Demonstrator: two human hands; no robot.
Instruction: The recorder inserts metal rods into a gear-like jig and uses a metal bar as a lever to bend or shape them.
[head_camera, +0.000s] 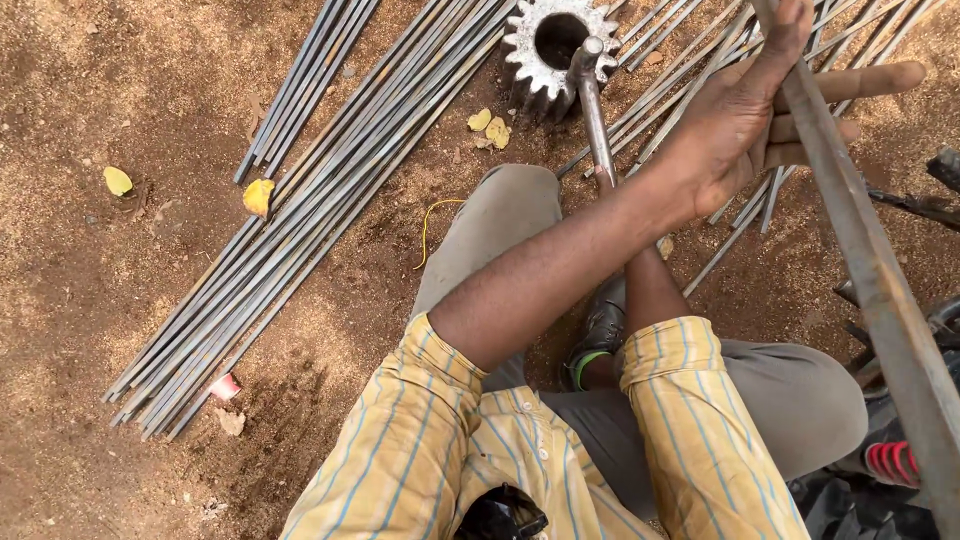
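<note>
Ground, left part: a long bundle of thin steel rods is lying diagonally on the bare soil, running from the lower left toward the top centre. Yellow leaves are lying just beside it.

Ground, top centre: a large toothed gear is sitting on the soil, bore upward. A steel bar is leaning against its rim and running down toward the person's knee.

Left hand: the left hand is reaching across the body and closing on the flat steel strip, thumb on the near face, fingers lying partly extended along the far side. Judged a guiding grip, not a full clamp.

Right hand: the right forearm is passing down behind the left arm; the hand itself is hidden, so whether it is apart or together cannot be told.

Held thing, right part: the flat steel strip is running from the top edge, through the left hand, to the lower right corner, raised clear of the soil. More loose rods are lying on the ground beneath it.

Handling note: the strip is long and is likely to flex and swing. Wrapping the extended fingers round it is giving firmer control. Keeping the fingers off the edges is advisable, since cut steel is probably sharp.

Clearance note: the shoe is resting below the crossed arms; keeping the strip's free end away from it is advisable.
</note>
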